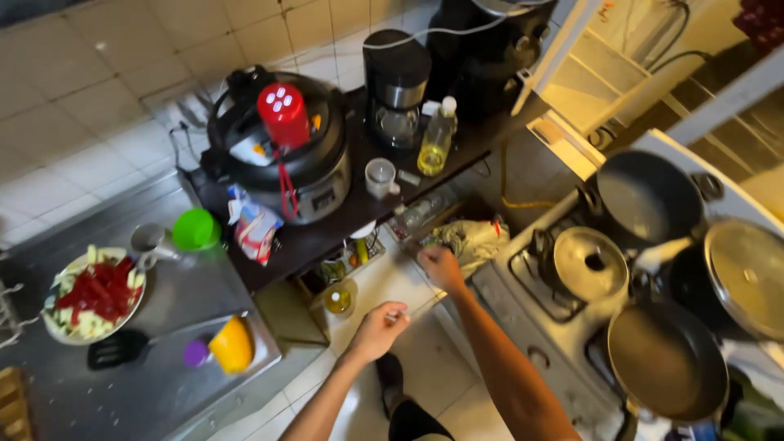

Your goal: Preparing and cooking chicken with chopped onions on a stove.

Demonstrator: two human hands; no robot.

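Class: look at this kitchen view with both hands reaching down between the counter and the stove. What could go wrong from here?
1. The right hand reaches beside the stove; the arm might knock the frying pan at its front edge.
2. The left hand is close to a jar on the floor; a bump could tip it.

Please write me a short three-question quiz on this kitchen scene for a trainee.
1. True or false: the frying pan nearest the camera on the stove holds food.
2. Which hand reaches farther toward the low shelf: A, the left hand, or B, the right hand?
3. What lies on the steel counter just below the plate of chopped vegetables?

Key: 1 false, it looks empty. 2 B. 3 A black spatula.
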